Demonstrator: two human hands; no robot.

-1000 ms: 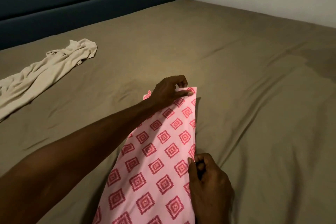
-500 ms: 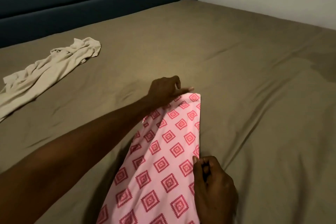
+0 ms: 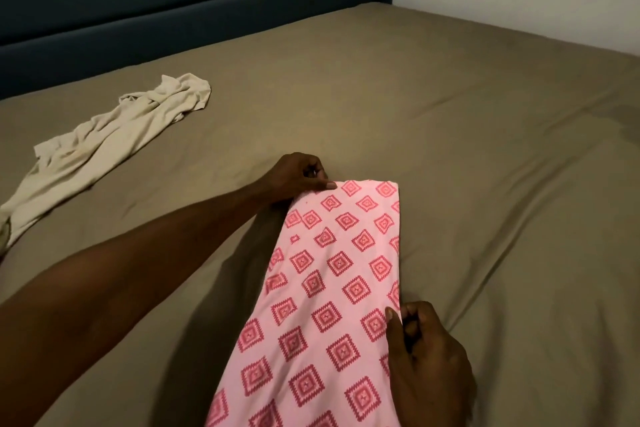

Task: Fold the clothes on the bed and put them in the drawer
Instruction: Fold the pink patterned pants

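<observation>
both hands (image 3: pixel 301 177) pinch the pink cloth's (image 3: pixel 332 288) edges.

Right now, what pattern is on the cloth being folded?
The pink cloth has red zigzag-edged diamonds, clear in the head view.

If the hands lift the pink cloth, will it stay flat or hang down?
Probably hang down: the pink cloth looks thin and already sags between the left hand and right hand. Likely light, since pinches hold it.
</observation>
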